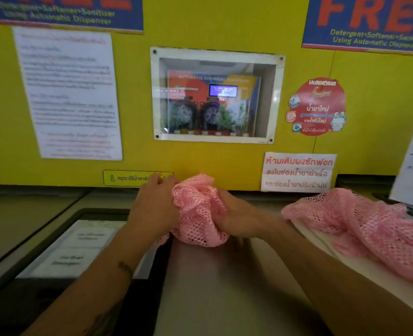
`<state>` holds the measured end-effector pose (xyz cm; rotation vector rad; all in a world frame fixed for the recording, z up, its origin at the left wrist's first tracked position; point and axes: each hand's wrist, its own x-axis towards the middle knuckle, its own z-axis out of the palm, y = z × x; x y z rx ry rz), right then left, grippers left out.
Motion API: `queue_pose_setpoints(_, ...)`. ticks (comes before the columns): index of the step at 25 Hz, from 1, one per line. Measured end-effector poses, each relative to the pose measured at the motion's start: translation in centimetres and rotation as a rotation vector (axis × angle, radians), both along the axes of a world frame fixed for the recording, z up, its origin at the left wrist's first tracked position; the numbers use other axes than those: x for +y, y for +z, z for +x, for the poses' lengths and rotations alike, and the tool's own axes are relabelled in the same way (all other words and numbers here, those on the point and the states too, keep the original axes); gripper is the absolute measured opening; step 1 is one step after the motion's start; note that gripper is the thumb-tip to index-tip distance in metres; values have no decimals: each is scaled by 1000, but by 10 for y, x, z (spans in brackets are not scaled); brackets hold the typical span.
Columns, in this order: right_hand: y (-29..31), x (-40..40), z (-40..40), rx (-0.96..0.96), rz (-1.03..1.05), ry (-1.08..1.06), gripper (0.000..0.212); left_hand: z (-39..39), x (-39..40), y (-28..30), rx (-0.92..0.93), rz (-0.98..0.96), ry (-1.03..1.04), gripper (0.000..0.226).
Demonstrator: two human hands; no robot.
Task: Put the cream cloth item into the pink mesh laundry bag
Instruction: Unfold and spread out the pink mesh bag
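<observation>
Both hands, left (155, 209) and right (234, 218), clutch bunched pink mesh bag (199, 209) at tabletop (224, 287) far edge. Cream cloth (321, 241) right, under second mesh heap (360, 221); right hand nearer.

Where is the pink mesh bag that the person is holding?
The bunched pink mesh bag sits mid-frame on the machine top, gripped between left hand and right hand, below the yellow wall panel.

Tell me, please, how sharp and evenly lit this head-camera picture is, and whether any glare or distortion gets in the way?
Head view: soft all over, so the white notice is unreadable; wide-angle bending curves the yellow wall and counter edges; reflections wash the dispenser window; light is even and shadows faint; both hands and the pink mesh bag show clearly enough.
</observation>
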<state>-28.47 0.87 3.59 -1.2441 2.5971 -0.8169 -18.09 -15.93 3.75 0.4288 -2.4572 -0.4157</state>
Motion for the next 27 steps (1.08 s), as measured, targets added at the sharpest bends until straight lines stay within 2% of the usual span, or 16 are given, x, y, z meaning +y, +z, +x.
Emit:
queue_pose_setpoints(2,-6,-6,-2,74,-111,-60,67,1,-5,6,73,80,-60,40)
queue_pose_setpoints(4,2,3,-15,117,-193,-128,57,3,-16,13,162,-45,-24,38)
queue_pose_setpoints(6,10,26,-34,195,-119,-219,40,10,-29,23,187,-167,117,35)
queue_pose_setpoints(8,13,50,-45,179,-44,-301,27,22,-37,31,-108,-193,252,48)
queue_pose_setpoints(10,10,63,-47,36,-95,-437,50,31,-34,32,-499,-140,233,60)
queue_pose_setpoints(11,10,65,-50,34,-156,-489,62,31,-30,32,-528,-93,172,62)
queue_pose_setpoints(12,13,63,-48,103,-213,-493,66,30,-21,35,-440,-61,105,62)
queue_pose_setpoints(14,23,54,-34,253,-373,-404,60,24,-3,37,-118,-67,15,53)
queue_pose_setpoints(15,24,49,-23,293,-415,-314,53,18,5,34,-80,-87,-31,49)
queue_pose_setpoints(16,21,44,-13,288,-395,-208,46,14,11,28,-158,-111,-87,49)
queue_pose_setpoints(17,14,40,-6,256,-306,-122,39,10,12,19,-334,-121,-116,52)
queue_pose_setpoints(19,-2,34,0,196,-9,11,29,4,3,-1,-684,-49,-112,61)
queue_pose_setpoints(20,-7,34,-1,202,143,7,26,3,-3,-5,-739,32,-108,62)
queue_pose_setpoints(22,-9,36,-10,346,293,-110,24,2,-14,-5,-702,95,-96,56)
queue_pose_setpoints(24,-5,40,-16,538,302,-259,38,2,-21,-6,-701,79,-24,56)
queue_pose_setpoints(27,-3,40,-6,638,-5,-213,37,1,-26,-11,-765,-16,142,64)
